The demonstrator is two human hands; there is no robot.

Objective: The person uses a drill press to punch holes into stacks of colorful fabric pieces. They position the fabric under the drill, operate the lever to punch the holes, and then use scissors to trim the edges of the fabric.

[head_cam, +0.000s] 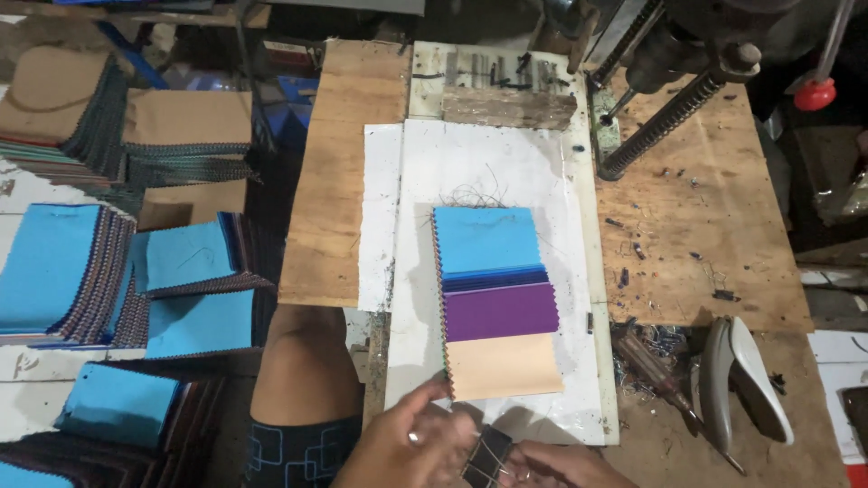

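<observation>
A stack of fabric swatches (497,289) lies on a white board (488,172), fanned so that blue, purple and beige layers show. At the bottom edge, my left hand (407,443) and my right hand (551,465) meet just below the beige swatch. Between them they hold a small dark rectangular piece (486,455) with pale lines across it. My left thumb reaches toward the stack's lower left corner.
A wooden workbench (705,235) carries a press with threaded rods (669,108), a screwdriver (665,380) and a grey hand tool (741,380). Piles of blue-topped swatch stacks (190,271) fill the left side. My knee (303,361) shows below the bench.
</observation>
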